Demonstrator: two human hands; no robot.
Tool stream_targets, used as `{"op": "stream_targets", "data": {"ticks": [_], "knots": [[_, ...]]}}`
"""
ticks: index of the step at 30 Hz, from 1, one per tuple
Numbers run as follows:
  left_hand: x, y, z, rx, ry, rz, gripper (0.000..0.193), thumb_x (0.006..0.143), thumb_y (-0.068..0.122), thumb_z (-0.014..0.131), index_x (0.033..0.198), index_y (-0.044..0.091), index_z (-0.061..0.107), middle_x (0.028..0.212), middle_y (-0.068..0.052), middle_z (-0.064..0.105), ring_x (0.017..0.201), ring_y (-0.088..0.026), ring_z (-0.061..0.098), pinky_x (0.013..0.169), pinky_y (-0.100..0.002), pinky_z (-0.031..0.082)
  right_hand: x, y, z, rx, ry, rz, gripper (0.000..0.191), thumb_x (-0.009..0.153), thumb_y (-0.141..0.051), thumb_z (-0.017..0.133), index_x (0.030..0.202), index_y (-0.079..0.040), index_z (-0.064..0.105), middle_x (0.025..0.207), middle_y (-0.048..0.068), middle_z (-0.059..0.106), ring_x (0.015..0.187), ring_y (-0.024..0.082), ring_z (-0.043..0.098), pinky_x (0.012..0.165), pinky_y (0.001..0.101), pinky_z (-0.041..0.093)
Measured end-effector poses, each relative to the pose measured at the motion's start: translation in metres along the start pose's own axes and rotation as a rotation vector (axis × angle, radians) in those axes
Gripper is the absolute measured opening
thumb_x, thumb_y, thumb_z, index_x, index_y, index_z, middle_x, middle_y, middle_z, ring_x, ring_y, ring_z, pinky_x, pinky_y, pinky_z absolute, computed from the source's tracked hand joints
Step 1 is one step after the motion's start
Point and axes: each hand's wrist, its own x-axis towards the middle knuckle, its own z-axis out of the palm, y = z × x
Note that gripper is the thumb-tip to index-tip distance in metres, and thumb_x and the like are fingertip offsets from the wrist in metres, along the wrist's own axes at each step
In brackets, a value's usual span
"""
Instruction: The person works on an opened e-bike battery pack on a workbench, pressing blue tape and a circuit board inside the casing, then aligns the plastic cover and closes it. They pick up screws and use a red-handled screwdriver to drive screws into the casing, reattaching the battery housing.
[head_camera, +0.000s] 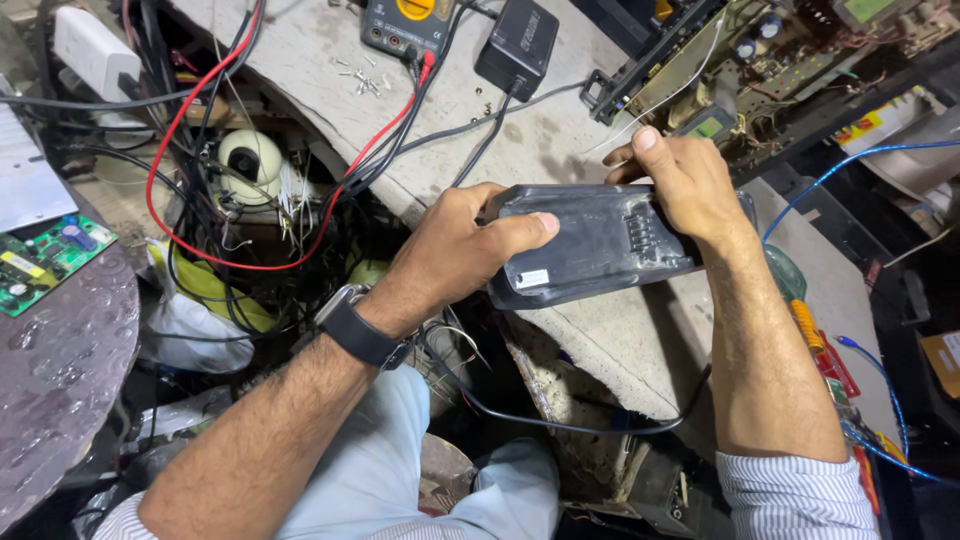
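Left hand: grip closed on the near end of the black adapter box.
Right hand: grip closed on its far end.
Box: held just above the desk.
Desk: pale, rough, carrying a multimeter and a black power brick.
Room: tangled wires, circuit boards around.

You've got two hands on one black plastic casing: left hand and right hand, plus one black wristwatch on your left wrist. On the bench: one multimeter and one black power adapter. Off to the left: one green circuit board, one white round camera, and one red test lead.
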Motion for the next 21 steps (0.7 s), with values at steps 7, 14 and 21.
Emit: {"op": "stream_targets", "data": {"ticks": [7, 14, 21], "knots": [[0.008, 0.002, 0.004, -0.171, -0.06, -0.145, 0.049, 0.08, 0.038, 0.071, 0.109, -0.001, 0.073, 0.084, -0.006, 0.073, 0.065, -0.011, 0.067, 0.053, -0.027, 0.055, -0.045, -0.043, -0.001, -0.097, 0.166, -0.399, 0.094, 0.111, -0.077, 0.023, 0.147, 0.003, 0.055, 0.148, 0.024, 0.058, 0.14, 0.04, 0.054, 0.119, 0.05, 0.037], [0.01, 0.008, 0.004, -0.164, -0.029, -0.229, 0.05, 0.08, 0.041, 0.068, 0.113, 0.003, 0.072, 0.085, -0.004, 0.074, 0.066, -0.011, 0.07, 0.05, -0.028, 0.055, -0.098, -0.08, 0.07, -0.36, 0.453, -0.535, 0.089, 0.087, -0.058, 0.083, 0.146, -0.003, 0.044, 0.146, 0.02, 0.051, 0.14, 0.037, 0.049, 0.12, 0.0587, 0.031], [0.019, 0.019, 0.003, -0.22, -0.061, -0.415, 0.046, 0.081, 0.041, 0.067, 0.107, 0.004, 0.074, 0.087, -0.008, 0.075, 0.068, -0.019, 0.073, 0.056, -0.034, 0.062, -0.089, -0.082, 0.091, -0.376, 0.629, -0.418, 0.1, 0.082, -0.03, 0.092, 0.153, -0.003, 0.028, 0.151, 0.02, 0.04, 0.146, 0.041, 0.041, 0.125, 0.0633, 0.025]]}}
